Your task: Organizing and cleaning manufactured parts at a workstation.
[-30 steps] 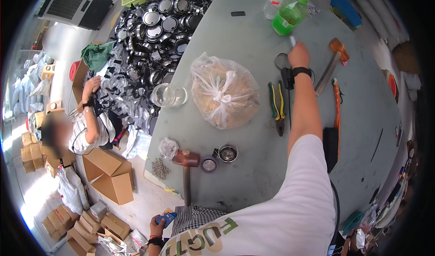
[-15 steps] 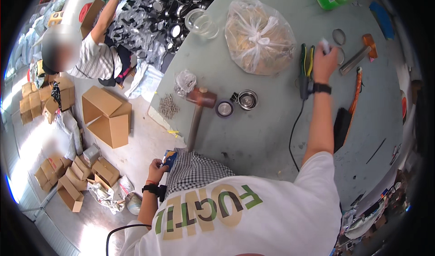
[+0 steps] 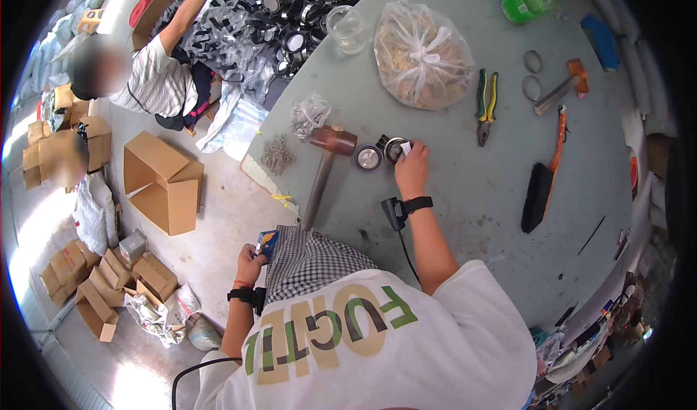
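Observation:
My right hand (image 3: 412, 170) is closed on a small white piece (image 3: 406, 148), too small to make out. It meets a round metal part with a black clip (image 3: 393, 149), which my fingers partly cover. Touching or close beside that part lies a dark-rimmed round disc (image 3: 367, 158). A mallet (image 3: 335, 141) with a brown head rests left of the disc, its handle toward me. Low at the left, off the table edge by my checked garment (image 3: 312, 254), my left hand (image 3: 250, 265) grips a small blue and yellow packet (image 3: 266, 244).
Pliers (image 3: 485, 109), two metal rings (image 3: 532, 62), a hammer (image 3: 560, 92) and a brush (image 3: 537, 196) lie to the right. Beyond stand a tied plastic bag (image 3: 425, 58), a clear jar (image 3: 346, 30) and a green bottle (image 3: 530, 5). A co-worker (image 3: 163, 76) reaches into piled parts; cardboard boxes (image 3: 163, 181) cover floor.
My right hand has swung left from beside the rings and pliers to the round metal part, carrying the white piece. My left hand keeps the packet in nearly the same place.

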The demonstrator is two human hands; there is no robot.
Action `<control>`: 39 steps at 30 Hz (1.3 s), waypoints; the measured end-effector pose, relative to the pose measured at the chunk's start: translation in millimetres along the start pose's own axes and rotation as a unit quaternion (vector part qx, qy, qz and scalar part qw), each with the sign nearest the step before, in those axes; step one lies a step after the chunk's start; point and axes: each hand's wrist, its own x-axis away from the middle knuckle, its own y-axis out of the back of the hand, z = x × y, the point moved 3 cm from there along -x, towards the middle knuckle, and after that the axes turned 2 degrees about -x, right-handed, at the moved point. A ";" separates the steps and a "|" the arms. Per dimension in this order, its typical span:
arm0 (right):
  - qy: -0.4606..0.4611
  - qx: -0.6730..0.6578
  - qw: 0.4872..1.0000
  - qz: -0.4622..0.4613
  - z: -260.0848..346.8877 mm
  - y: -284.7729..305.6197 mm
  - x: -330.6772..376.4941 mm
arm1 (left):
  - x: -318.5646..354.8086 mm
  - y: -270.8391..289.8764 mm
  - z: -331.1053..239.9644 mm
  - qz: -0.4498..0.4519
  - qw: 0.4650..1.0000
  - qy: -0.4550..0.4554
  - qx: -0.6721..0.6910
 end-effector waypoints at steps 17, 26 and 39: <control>0.036 -0.180 0.982 0.035 -29.0 43.1 -16.9 | 5.5 27.4 22.7 -0.019 1.000 -0.010 0.009; -0.244 -0.491 0.834 -0.058 -115.2 110.9 -156.4 | 2.9 27.6 36.5 -0.016 1.000 -0.007 0.010; 0.049 -0.113 0.985 -0.118 -41.2 78.7 -96.3 | -1.9 20.8 13.4 -0.006 0.999 -0.006 -0.053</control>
